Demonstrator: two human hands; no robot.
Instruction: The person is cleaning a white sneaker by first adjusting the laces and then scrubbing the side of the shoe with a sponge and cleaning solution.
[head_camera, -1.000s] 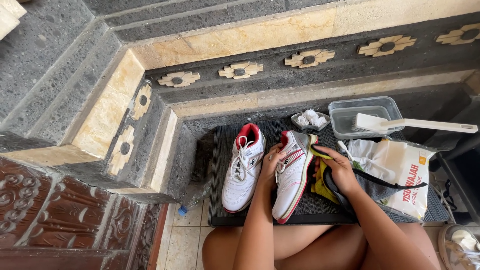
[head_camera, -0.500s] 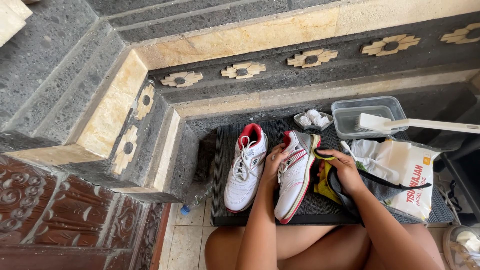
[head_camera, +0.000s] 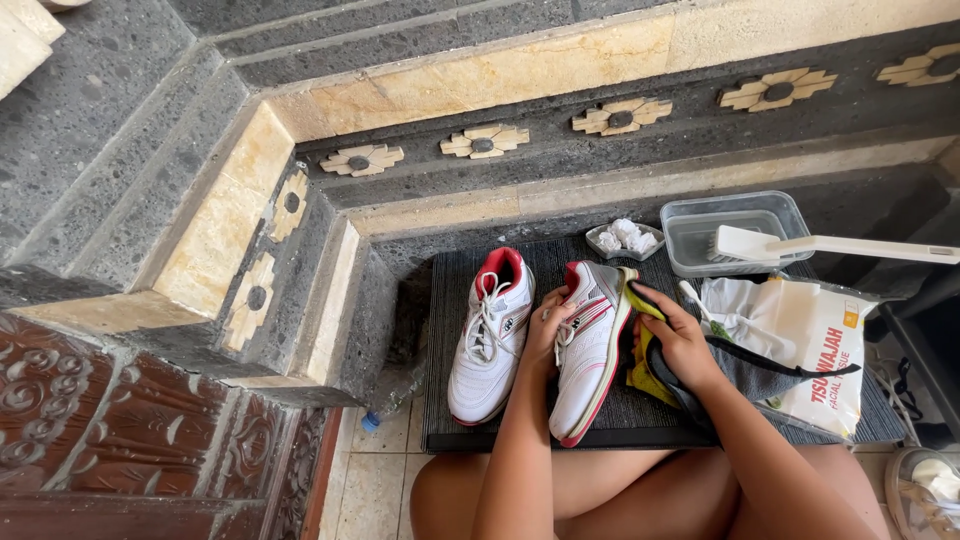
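Since the earlier frame the right-hand shoe (head_camera: 590, 350) has tipped a little further onto its side, and the right hand (head_camera: 680, 340) has slid up along its outer edge with the yellow cloth (head_camera: 645, 375). In the head view the left hand (head_camera: 548, 325) closes narrowly on the laces to steady that shoe on the dark mat (head_camera: 440, 400), while the right hand presses the cloth flat against the sole edge, likely to wipe it; the other shoe (head_camera: 492, 335) lies just beside it, sole down, and the brush (head_camera: 800, 245) rests across the clear tub (head_camera: 690, 215)
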